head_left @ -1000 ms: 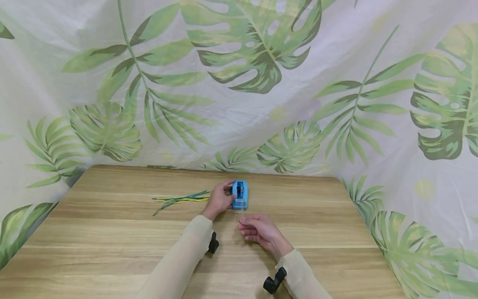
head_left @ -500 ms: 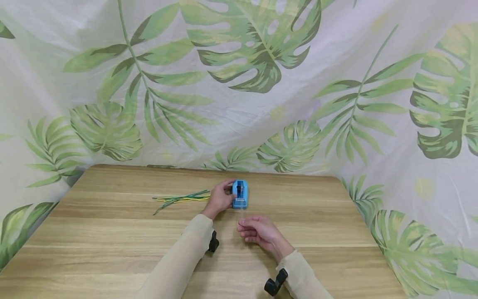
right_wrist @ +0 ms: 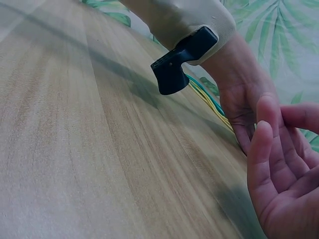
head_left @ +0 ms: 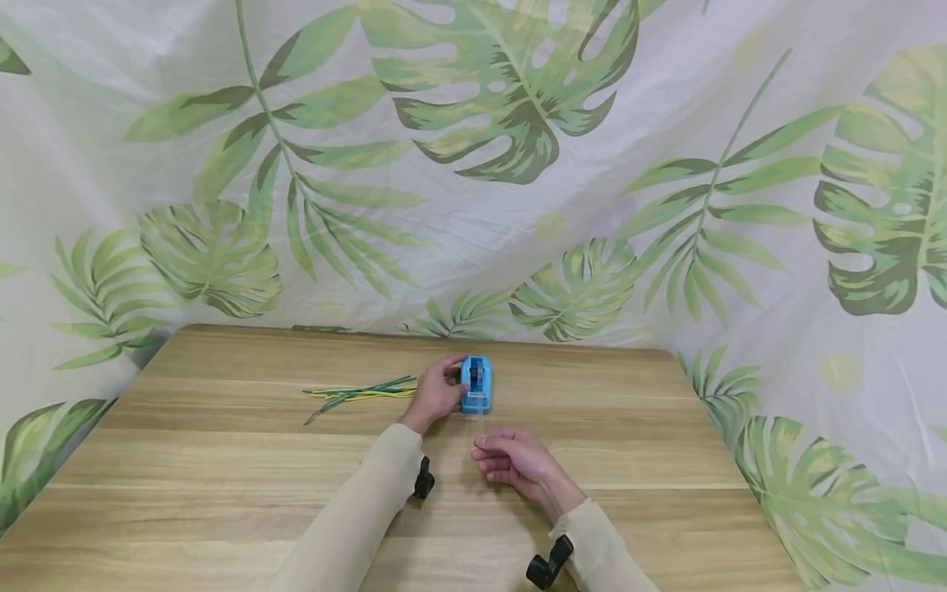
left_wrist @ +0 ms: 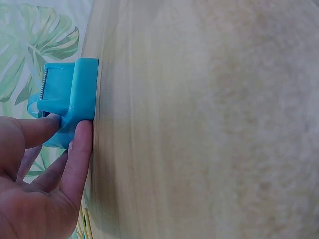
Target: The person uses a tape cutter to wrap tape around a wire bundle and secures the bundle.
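Observation:
A blue tape dispenser stands near the far edge of the table, its toothed cutter visible in the left wrist view. My left hand grips its left side, with thumb and fingers against the blue body. From the cutter a clear strip of tape stretches toward me. Its free end is pinched between the thumb and index finger of my right hand, raised in front of the dispenser. In the right wrist view, my right hand hides the dispenser, and the tape cannot be made out.
Several green and yellow thin sticks or wires lie to the left of my left hand, partly behind it. The wooden table meets a leaf-patterned cloth at its far edge. Each sleeve carries a black wrist camera.
My right wrist has drifted very slightly toward me and to the right, with the tape still pinched. My left hand and the dispenser have stayed in place.

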